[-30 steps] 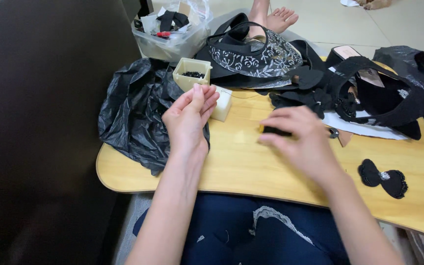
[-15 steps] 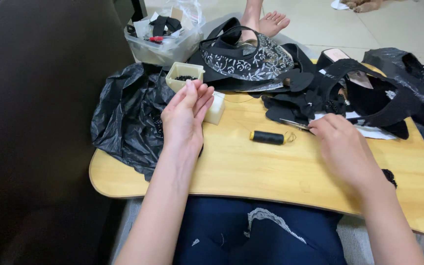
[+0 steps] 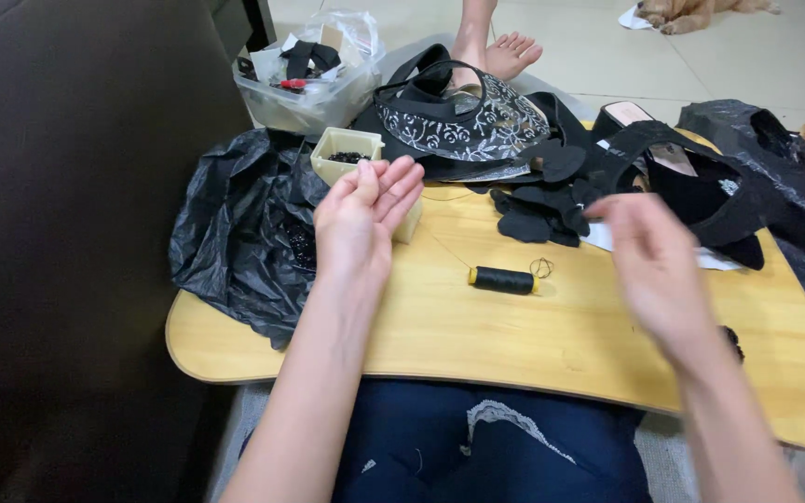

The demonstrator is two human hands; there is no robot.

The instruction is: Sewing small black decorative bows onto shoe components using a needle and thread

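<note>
Left hand (image 3: 362,219) raised, grip loose, palm up, empty; right hand (image 3: 656,270) blurred, grip unclear. Black thread spool (image 3: 503,279) lies between them on tabletop (image 3: 533,359).

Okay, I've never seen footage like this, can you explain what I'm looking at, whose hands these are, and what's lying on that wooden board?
There is no machine here. A camera worn on a person's head looks down at their own two bare hands. The left hand is raised, fingers loosely curled; whether it holds anything cannot be told. The right hand is blurred and looks empty. Below them is a small wooden lap table with a black thread spool, a small box of black beads, black fabric pieces and a black plastic bag.
</note>
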